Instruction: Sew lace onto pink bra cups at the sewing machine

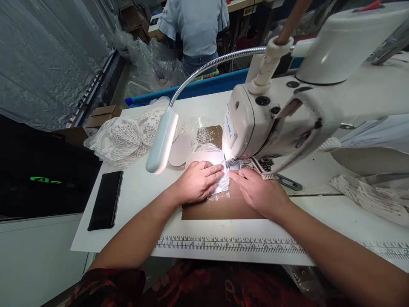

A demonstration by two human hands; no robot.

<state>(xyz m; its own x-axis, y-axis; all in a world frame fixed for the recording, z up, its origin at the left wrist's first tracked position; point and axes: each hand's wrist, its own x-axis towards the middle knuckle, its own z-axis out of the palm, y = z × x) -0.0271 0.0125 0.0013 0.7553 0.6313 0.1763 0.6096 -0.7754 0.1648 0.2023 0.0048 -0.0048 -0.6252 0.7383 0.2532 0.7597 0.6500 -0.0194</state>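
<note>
Ruler tape running along near edge of white table. Brown sheet lying beyond, under my hands. Smartphone resting at left. My left hand lying flat, fingers pressed together, holding down white lace piece at presser foot of Juki sewing machine. My right hand pointing index finger at lace's edge; cannot tell whether pinching. Gooseneck lamp glowing. Lace bundles heaping behind it. Person in light-blue top facing away.

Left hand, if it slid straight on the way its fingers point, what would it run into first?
The left hand would probably meet the presser foot area of the sewing machine first, though depth is hard to judge.
</note>
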